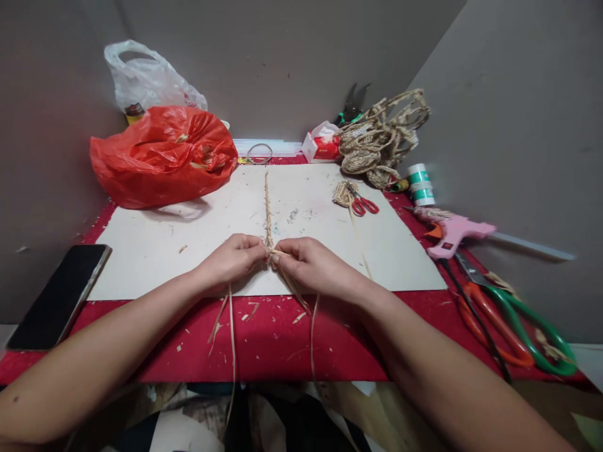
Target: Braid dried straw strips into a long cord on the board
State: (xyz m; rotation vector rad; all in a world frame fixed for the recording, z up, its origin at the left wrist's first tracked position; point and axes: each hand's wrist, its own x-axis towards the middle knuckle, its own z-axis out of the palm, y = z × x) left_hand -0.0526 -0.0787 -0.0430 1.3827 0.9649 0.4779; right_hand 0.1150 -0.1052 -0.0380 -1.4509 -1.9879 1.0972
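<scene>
A thin braided straw cord (268, 204) runs straight down the middle of the white board (226, 220). At its near end my left hand (238, 257) pinches the straw strands from the left. My right hand (304, 260), close beside it, pinches strands from the right, with a short pale strand showing between thumb and finger. The fingertips of both hands nearly meet at the braid. Loose straw strands (232, 339) hang below my left hand over the table edge, and another strand (313, 339) hangs below my right hand.
Left are a red plastic bag (164, 160), clear bag (151, 81) and phone (61, 295). Right are small red-handled scissors (365, 205) by a coil (343, 193), braided bundles (377, 141), a tissue pack (325, 145), spool (421, 185), pink glue gun (459, 232) and large scissors (532, 329).
</scene>
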